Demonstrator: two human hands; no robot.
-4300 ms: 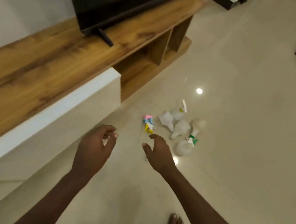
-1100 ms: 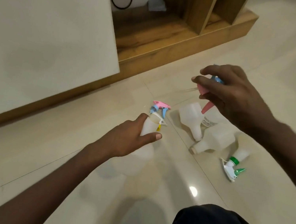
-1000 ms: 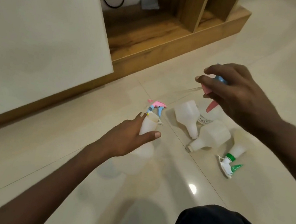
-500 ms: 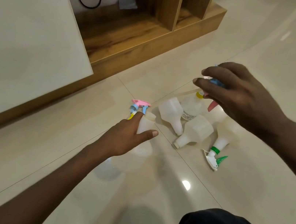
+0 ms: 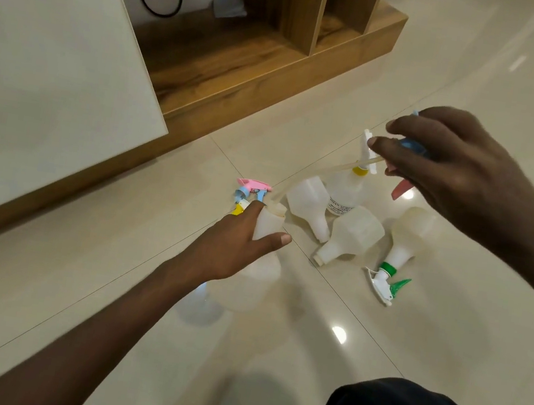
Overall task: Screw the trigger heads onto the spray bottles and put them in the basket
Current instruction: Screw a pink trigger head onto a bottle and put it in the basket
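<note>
On the glossy tiled floor [image 5: 447, 333] beside a wooden cabinet [image 5: 245, 60], the left hand [image 5: 235, 242] grips a bottle [image 5: 259, 270] and the right hand [image 5: 454, 171] pinches a trigger head [image 5: 403, 184].

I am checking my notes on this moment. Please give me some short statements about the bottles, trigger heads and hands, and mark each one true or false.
1. The left hand grips a bottle with an open neck. True.
2. The right hand is empty. False: it holds a trigger head with a dip tube.
3. The green-collared bottle lies on the floor with its head on. True.
4. No loose trigger head is on the floor. False: a pink and blue head lies there.
5. A basket stands beside the bottles. False: none is in view.
</note>
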